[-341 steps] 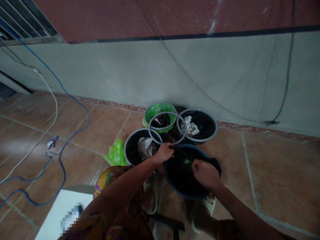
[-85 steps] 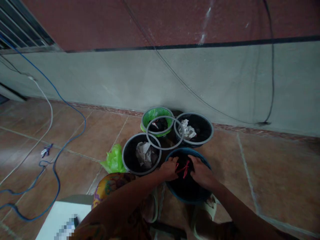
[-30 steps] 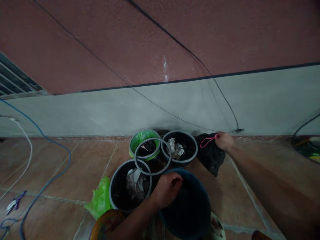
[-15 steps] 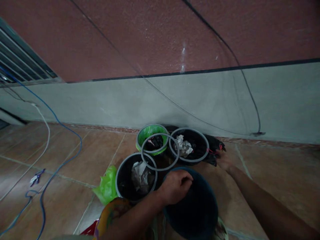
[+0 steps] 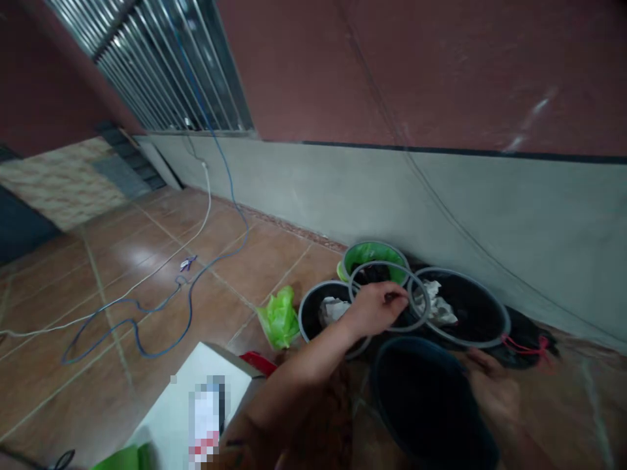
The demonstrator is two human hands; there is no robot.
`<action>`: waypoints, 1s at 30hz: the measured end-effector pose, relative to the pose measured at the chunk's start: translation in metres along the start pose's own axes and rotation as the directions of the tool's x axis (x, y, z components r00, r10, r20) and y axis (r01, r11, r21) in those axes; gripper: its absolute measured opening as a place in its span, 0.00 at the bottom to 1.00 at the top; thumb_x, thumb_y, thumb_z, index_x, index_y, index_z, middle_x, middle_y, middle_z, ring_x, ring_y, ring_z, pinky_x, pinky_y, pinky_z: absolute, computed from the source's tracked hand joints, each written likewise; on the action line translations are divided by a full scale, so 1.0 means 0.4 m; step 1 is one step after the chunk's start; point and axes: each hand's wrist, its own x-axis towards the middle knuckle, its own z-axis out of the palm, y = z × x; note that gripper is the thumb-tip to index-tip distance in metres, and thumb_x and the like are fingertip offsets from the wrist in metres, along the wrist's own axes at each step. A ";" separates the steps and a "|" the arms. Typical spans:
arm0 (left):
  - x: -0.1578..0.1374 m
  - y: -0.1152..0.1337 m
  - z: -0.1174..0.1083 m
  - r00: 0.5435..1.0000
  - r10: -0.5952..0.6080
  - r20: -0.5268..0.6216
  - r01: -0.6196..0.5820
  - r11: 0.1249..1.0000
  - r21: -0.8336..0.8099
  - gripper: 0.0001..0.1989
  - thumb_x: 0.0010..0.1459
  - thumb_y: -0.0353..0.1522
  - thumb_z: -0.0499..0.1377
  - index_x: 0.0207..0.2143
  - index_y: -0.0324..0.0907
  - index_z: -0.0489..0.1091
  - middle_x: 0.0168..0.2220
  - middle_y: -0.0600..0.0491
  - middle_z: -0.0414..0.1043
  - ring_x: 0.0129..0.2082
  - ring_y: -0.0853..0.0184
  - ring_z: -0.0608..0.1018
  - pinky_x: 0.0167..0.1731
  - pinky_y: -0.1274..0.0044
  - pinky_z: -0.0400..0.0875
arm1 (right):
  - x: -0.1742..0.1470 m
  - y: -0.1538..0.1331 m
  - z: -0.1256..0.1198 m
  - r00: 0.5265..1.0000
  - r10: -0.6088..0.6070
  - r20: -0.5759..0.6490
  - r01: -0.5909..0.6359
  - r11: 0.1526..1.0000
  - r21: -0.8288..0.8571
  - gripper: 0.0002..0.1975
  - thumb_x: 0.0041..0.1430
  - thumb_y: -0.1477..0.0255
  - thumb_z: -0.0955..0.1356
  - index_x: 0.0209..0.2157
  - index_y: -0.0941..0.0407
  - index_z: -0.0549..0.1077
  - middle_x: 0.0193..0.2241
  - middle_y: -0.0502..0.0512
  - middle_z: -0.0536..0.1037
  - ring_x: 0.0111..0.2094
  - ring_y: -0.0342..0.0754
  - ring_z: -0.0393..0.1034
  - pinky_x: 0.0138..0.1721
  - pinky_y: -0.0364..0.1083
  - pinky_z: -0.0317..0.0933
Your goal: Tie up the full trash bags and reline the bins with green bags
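A: Start at the fingers. What is the left hand [image 5: 375, 308] doing?

B: Its fingers [image 5: 396, 299] are curled loosely around the near side of the loose grey ring [image 5: 389, 297], thumb and forefinger pinching the band, which rests across the tops of the bins.

A: And the right hand [image 5: 494, 391]?

B: It sits at about three o'clock on the dark blue bin [image 5: 431, 398], pressed against its outer rim. It is blurred, so I cannot tell how far the fingers are spread or whether they truly grip.

A: Where is that bin relative to the others?

B: Nearest the person, at six o'clock of the cluster. The ring lies at twelve o'clock from it, overlapping the green-lined bin [image 5: 375, 256] at the far side, the grey-rimmed bin with crumpled paper [image 5: 326, 312] at ten o'clock, and the wide black-lined bin [image 5: 465, 314] at two o'clock.

A: Anything further out?

B: A tied black bag with red drawstrings [image 5: 526, 338] lies on the floor at three o'clock of the wide bin, touching it. A loose green bag [image 5: 279, 318] lies at nine o'clock, and a blue cable [image 5: 161, 307] trails over the tiles well apart.
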 end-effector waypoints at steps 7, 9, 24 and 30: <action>-0.231 -0.375 -0.309 0.602 -0.631 -0.490 0.772 0.617 0.154 0.16 0.62 0.29 0.51 0.49 0.37 0.73 0.48 0.45 0.77 0.47 0.66 0.78 0.46 0.78 0.70 | -0.182 -0.126 0.102 0.987 0.100 0.129 -0.135 0.943 0.303 0.25 0.48 0.56 0.69 0.45 0.57 0.75 0.41 0.60 0.81 0.40 0.57 0.77 0.44 0.54 0.71; -0.309 -0.475 -0.331 0.527 -0.707 -0.472 0.840 0.519 0.159 0.18 0.60 0.28 0.53 0.51 0.34 0.72 0.49 0.40 0.75 0.49 0.60 0.77 0.47 0.73 0.70 | -0.224 -0.142 0.113 0.970 0.113 0.217 -0.158 0.966 0.204 0.26 0.51 0.55 0.67 0.47 0.57 0.75 0.39 0.60 0.81 0.39 0.57 0.78 0.43 0.53 0.70; -0.329 -0.696 -0.335 0.464 -0.706 -0.535 0.833 0.553 -0.008 0.20 0.53 0.34 0.62 0.47 0.34 0.73 0.49 0.36 0.75 0.51 0.52 0.76 0.51 0.63 0.68 | -0.292 -0.209 0.135 0.948 0.170 0.271 -0.209 0.971 0.121 0.28 0.51 0.53 0.66 0.47 0.57 0.75 0.40 0.60 0.82 0.39 0.56 0.78 0.40 0.50 0.71; -0.367 -0.576 -0.423 0.517 -0.574 -0.635 0.317 0.817 -0.481 0.17 0.46 0.37 0.67 0.39 0.39 0.78 0.39 0.46 0.80 0.46 0.56 0.78 0.51 0.66 0.68 | -0.286 -0.311 0.159 0.961 0.070 0.268 -0.127 0.971 0.203 0.26 0.48 0.52 0.68 0.42 0.57 0.77 0.42 0.60 0.81 0.37 0.54 0.78 0.40 0.50 0.71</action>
